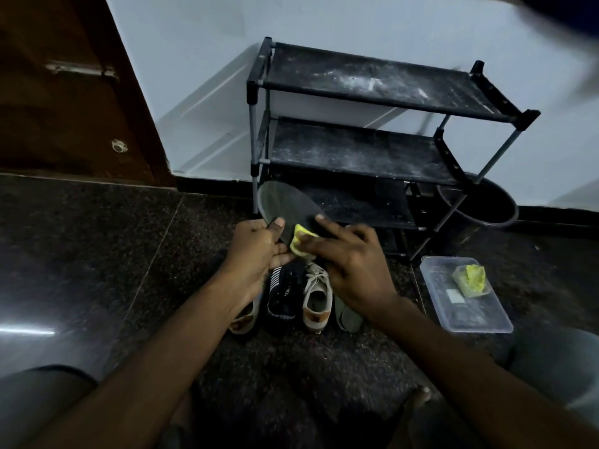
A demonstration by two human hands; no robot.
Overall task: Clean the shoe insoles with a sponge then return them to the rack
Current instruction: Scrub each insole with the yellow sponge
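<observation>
Insole (285, 202): in the head view we hold it in the air, in front of the rack's lowest shelf and above the shoes, with its rounded toe end tilted up and away; it is dark grey, flat and matte.
Left hand (256, 251): we grip the insole's near left edge, thumb curled over the top face and fingers underneath.
Right hand (353, 260): we pinch the sponge against the insole's middle, with the index finger stretched straight and its tip on the insole's right edge.
Sponge (301, 239): small, yellow and squashed, mostly hidden under our fingers.
Rack (366, 85): three tiers of black fabric shelves streaked with white dust, on grey tubes with black corner joints; it stands near the wall, and its front left leg is just beside the insole's toe end.
Shoes (316, 299): they stand in a row on the floor just below our hands, a beige lace-up trainer, a black one with white lettering, and another beige one partly under our left wrist.
Second insole (348, 315): grey-green, lying flat just right of the beige trainer and partly covered by our right wrist.
Container (466, 315): a clear rectangular plastic tub to the right of the shoes, near the rack's front right leg, with a crumpled yellow lump in its far corner.
Bucket (486, 205): dark and round, behind the rack's right legs.
Floor (97, 238): dark speckled polished stone with thin pale joints; a broad stretch runs left from the shoes towards the brown wooden door (64, 92).
</observation>
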